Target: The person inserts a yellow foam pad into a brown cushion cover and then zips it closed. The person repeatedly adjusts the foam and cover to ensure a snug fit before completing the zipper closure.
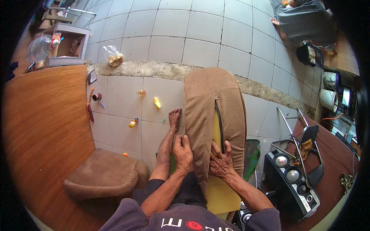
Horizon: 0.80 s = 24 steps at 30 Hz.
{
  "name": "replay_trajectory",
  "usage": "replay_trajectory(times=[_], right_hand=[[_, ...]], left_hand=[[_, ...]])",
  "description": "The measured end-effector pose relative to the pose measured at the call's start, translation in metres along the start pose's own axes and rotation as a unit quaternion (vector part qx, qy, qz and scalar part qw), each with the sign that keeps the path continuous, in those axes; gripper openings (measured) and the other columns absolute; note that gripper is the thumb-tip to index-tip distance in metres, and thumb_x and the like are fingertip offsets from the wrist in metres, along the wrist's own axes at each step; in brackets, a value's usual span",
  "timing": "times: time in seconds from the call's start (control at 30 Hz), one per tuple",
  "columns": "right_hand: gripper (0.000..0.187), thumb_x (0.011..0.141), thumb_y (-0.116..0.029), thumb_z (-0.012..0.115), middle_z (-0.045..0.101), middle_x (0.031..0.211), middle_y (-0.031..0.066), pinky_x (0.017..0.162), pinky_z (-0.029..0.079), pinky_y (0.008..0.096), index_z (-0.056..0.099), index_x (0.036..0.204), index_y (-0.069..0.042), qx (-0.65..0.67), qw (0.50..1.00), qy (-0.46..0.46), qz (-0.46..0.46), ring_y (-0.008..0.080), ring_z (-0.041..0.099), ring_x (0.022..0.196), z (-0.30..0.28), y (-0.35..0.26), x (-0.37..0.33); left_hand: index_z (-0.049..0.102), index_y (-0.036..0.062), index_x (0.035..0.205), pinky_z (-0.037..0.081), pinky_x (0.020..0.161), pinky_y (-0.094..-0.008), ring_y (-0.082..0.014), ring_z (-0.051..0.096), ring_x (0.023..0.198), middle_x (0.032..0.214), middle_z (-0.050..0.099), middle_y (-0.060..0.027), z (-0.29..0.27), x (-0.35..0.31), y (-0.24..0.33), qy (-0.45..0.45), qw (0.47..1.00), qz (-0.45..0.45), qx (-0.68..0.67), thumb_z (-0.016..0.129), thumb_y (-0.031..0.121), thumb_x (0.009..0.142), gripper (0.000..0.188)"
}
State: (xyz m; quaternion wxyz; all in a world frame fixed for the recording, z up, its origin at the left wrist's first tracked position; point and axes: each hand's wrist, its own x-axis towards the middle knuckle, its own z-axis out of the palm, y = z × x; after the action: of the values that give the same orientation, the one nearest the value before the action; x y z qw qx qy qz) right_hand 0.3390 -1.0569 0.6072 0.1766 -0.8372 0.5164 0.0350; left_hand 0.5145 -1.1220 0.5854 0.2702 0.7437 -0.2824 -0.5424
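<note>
Across my lap stands a long brown fabric cushion cover [198, 104] with a rounded far end. A dark zipper [221, 127] runs down its upper face, undone, and yellow foam [221, 196] shows through the gap and sticks out at the near end. My left hand [182, 153] is closed on the cover's left edge, the fingers curled and the thumb on top. At the opening, my right hand [221, 161] has its thumb and fingers around the lower end of the zipper edge, pressed against the foam; some fingertips are hidden.
A brown padded seat [106, 175] sits at my left beside a wooden panel [46, 127]. Small bottles, a yellow piece [157, 102] and a screwdriver [91, 94] lie on the tiles. Right of me are a speaker box [291, 181] and a metal frame. Another person [304, 21] sits far right.
</note>
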Motion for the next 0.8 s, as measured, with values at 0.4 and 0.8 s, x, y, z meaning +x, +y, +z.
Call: replay_trajectory(times=[0.4, 0.8], right_hand=[[0.062, 0.094, -0.058, 0.05, 0.048, 0.156, 0.0022, 0.114, 0.016, 0.0707, 0.055, 0.147, -0.026, -0.074, 0.996, -0.009, 0.056, 0.0246, 0.029, 0.149, 0.013, -0.004, 0.006], [0.069, 0.098, -0.065, 0.043, 0.044, 0.162, -0.0024, 0.124, 0.005, 0.0688, 0.049, 0.155, -0.027, -0.068, 0.995, 0.0, 0.072, 0.0238, 0.024, 0.157, 0.0, -0.015, -0.003]], left_hand=[[0.057, -0.0011, 0.102, 0.05, 0.074, -0.0503, -0.0477, 0.063, 0.085, 0.091, 0.063, -0.0266, 0.005, -0.014, 0.01, -0.078, 0.973, 0.137, 0.171, 0.059, 0.032, 0.108, 0.033], [0.062, -0.0006, 0.126, 0.045, 0.097, -0.0316, -0.0165, 0.056, 0.109, 0.116, 0.065, -0.0059, -0.031, -0.079, -0.105, -0.177, 0.964, -0.159, -0.119, 0.054, 0.045, 0.111, 0.048]])
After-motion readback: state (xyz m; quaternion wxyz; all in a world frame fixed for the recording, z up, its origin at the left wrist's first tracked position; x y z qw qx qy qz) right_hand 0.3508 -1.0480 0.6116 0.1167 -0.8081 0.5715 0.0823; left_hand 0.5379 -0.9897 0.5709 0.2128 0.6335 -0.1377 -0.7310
